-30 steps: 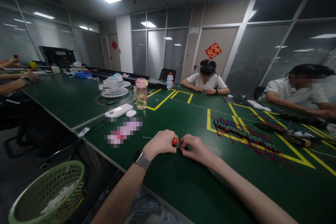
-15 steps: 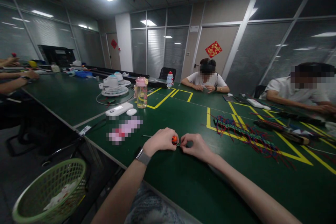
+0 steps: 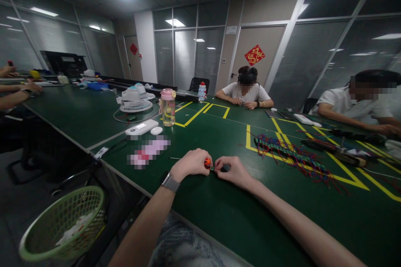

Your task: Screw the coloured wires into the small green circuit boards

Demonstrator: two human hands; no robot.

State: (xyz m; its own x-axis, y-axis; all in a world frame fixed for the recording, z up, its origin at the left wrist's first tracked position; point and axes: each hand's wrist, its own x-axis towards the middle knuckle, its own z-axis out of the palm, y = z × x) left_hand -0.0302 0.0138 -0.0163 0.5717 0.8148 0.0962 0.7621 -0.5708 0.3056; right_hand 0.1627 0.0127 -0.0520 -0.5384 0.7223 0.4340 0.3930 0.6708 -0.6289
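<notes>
My left hand [image 3: 192, 163] is closed around an orange-handled screwdriver [image 3: 207, 162]; its orange end shows by the thumb and a thin shaft sticks out to the left. A tiny green circuit board [image 3: 212, 168] lies between the fingertips of both hands, just above the table. My right hand [image 3: 232, 170] pinches with thumb and index finger at the board's right side. What exactly those fingertips grip is too small to see clearly. To the right lies a long row of green circuit boards with red and blue wires [image 3: 290, 156].
On the green table [image 3: 219, 212] stand a pink-lidded bottle [image 3: 168, 108], a white fan [image 3: 135, 103] and a white power bank [image 3: 141, 127]. Yellow tape [image 3: 248, 137] marks rectangles. A green basket [image 3: 62, 225] is at lower left. Several people sit around the table.
The view has tilted and shifted slightly. Both hands keep nearly the same pose around the small board, with only slight finger movement.
</notes>
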